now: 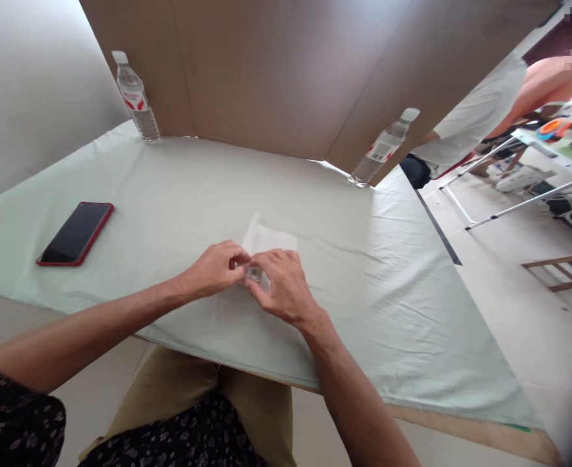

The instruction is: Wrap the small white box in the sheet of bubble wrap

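Both hands meet over a thin white sheet (282, 240) that looks like tissue or thin paper, near the middle of the cloth-covered table. Between them is a small clear, box-like object (253, 273), partly hidden by fingers and too small to name. My right hand (282, 284) grips it from the right, thumb below and fingers above. At its left side, my left hand (218, 269) is closed in a pinch with thumb and index finger. One corner of the white sheet stands up behind the fingers.
A phone in a red case (76, 233) lies at the left. Two water bottles (137, 100) stand against a brown cardboard panel (266, 78) along the back. Beyond the table's right edge are a seated person (485, 104) and a white-framed table (534, 146).
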{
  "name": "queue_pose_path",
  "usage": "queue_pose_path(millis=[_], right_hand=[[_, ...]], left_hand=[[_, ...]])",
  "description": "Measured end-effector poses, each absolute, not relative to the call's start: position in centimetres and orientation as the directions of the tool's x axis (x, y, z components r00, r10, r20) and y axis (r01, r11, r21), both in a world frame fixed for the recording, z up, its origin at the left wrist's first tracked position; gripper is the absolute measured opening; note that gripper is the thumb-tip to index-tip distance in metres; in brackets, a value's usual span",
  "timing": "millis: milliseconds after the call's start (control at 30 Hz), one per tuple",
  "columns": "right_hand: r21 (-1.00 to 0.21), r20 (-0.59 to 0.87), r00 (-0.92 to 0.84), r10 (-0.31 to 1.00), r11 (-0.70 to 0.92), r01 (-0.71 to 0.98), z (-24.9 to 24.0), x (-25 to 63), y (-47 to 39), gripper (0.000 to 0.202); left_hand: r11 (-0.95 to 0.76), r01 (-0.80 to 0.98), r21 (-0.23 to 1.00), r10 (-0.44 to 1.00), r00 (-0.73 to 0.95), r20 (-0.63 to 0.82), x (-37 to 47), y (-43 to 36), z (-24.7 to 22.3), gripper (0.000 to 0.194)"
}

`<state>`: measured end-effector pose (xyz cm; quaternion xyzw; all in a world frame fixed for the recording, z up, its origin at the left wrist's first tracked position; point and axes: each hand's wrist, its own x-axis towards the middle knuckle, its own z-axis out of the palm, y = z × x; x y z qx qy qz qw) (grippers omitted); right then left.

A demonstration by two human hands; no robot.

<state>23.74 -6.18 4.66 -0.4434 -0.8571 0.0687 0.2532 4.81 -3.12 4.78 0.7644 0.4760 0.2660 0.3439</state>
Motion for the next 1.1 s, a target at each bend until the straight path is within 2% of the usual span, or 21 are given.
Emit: queue_pose_path(millis=[67,133,167,267,300,367,500,667,767,900,1100], right_hand=[[-0.395,0.412,-0.395,0.821,0.551,0.735,5.1,25.0,-6.6,0.018],[-0.449,0.416,-0.234,0.879,0.422,0.787,5.5,26.8,-7.4,0.021],[-0.490,0.372,-0.146,0.917,0.328,0.807,5.7,27.7,-7.9,0.026],[-0.620,0.027,0.010,1.000,0.009,0.784,5.5,29.8,-9.2,0.047],[-0.656,-0.056,0.034,0.998,-0.062,0.752,5.2,30.1,-9.3,0.052],[-0.732,-0.131,0.062,0.989,-0.139,0.667,4.3,29.8,-9.1,0.061],[-0.807,-0.108,0.128,0.986,-0.162,0.568,2.5,27.6,-6.9,0.075],[-0.817,0.114,0.175,0.978,-0.008,0.576,2.1,25.4,-5.7,0.067],[-0.803,0.162,0.174,0.971,0.027,0.596,2.8,24.4,-6.3,0.066],[-0.831,0.152,0.152,0.977,0.043,0.555,3.8,23.2,-6.6,0.065],[-0.894,0.056,0.186,0.981,-0.033,0.447,4.1,21.9,-5.5,0.070]], left_hand=[[-0.503,0.599,0.623,0.857,0.442,0.266,4.9,-3.4,4.0,0.015],[-0.588,0.598,0.544,0.807,0.483,0.340,5.0,-3.7,3.6,0.014],[-0.605,0.595,0.530,0.794,0.497,0.349,5.1,-3.9,3.5,0.013],[-0.603,0.614,0.509,0.796,0.497,0.345,5.2,-4.5,3.5,0.012],[-0.594,0.629,0.501,0.804,0.483,0.346,5.2,-4.8,3.4,0.013],[-0.574,0.660,0.485,0.819,0.451,0.355,5.4,-5.2,3.2,0.017],[-0.573,0.676,0.463,0.819,0.441,0.368,5.5,-5.2,2.8,0.015],[-0.644,0.615,0.456,0.765,0.513,0.388,5.3,-4.4,2.4,0.013],[-0.659,0.600,0.455,0.752,0.512,0.415,5.3,-4.2,2.0,0.014],[-0.656,0.597,0.462,0.755,0.506,0.416,5.6,-4.3,1.8,0.015],[-0.638,0.585,0.502,0.768,0.534,0.354,5.6,-4.1,2.2,0.010]])
